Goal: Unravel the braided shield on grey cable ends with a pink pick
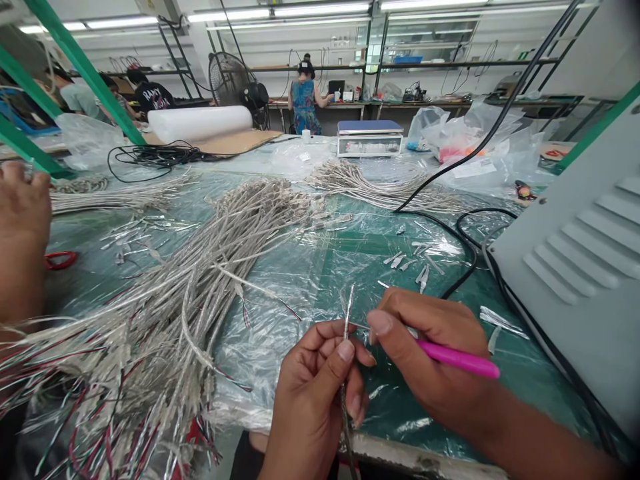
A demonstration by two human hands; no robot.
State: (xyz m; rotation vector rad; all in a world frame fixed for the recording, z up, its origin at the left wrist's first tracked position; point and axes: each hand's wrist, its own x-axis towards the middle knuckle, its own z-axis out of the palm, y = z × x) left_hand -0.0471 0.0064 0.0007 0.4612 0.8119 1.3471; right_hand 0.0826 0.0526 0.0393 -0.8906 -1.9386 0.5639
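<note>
My left hand (315, 393) is closed in a pinch on a thin silver-shielded cable (347, 313), whose frayed end sticks up above my thumb. My right hand (425, 353) grips a pink-handled tool (457, 359), its tip hidden behind my fingers right beside the cable end. Both hands hover over the near edge of the green table (360, 253), which is covered in clear plastic film. A large heap of similar silver cables (200, 267) with red, green and white wire ends spreads to my left.
A grey vented machine housing (580, 267) stands at the right with black cords (465, 233) running from it. Foil scraps (420, 257) litter the middle. Another person's hand (23, 227) rests at the far left near red-handled scissors (60, 259). More cable bundles (370, 183), bags and workers are behind.
</note>
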